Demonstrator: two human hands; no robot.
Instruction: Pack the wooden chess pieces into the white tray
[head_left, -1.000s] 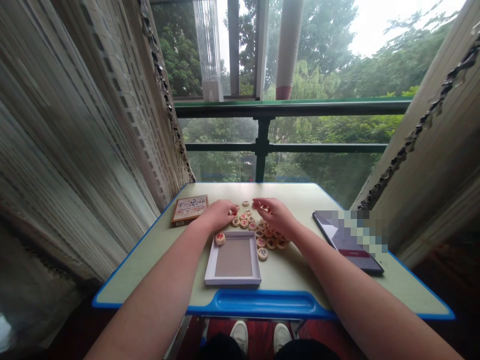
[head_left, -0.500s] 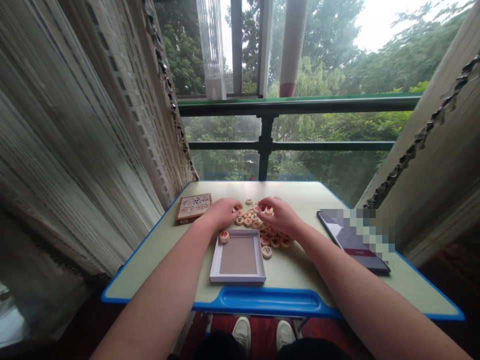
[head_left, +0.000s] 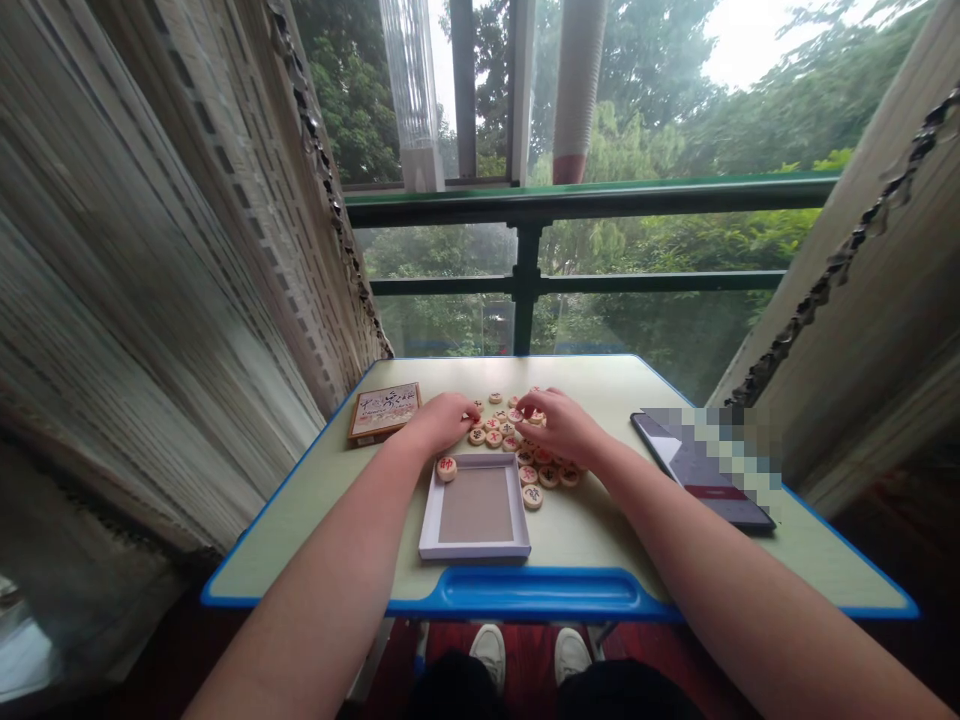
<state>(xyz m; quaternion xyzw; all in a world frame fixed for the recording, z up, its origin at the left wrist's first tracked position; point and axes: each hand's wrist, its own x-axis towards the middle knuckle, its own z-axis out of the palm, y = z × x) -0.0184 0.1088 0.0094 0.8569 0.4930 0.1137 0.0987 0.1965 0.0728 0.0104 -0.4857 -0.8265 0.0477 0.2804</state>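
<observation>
Round wooden Chinese chess pieces (head_left: 493, 438) with red and dark characters lie in a loose cluster behind and to the right of a shallow open box tray (head_left: 474, 552). My left hand (head_left: 444, 420) is at the cluster's left edge, its fingertips closed on a piece that they partly cover. Over the right part of the cluster is my right hand (head_left: 559, 425), fingers curved and apart, with pieces beneath it partly hidden. One piece with a red character (head_left: 446, 469) rests at the tray's back left corner.
A printed box lid (head_left: 384, 413) lies at the table's left. On the right is a dark tablet (head_left: 701, 470), partly pixelated. The pale table (head_left: 322, 540) has a blue rim with a moulded groove (head_left: 540, 590) in front. Curtains hang at both sides; a green railing stands behind.
The view has shifted slightly, with everything a little higher in the picture. Both hands stay at the cluster with only small finger movements. The single piece at the tray corner has not moved.
</observation>
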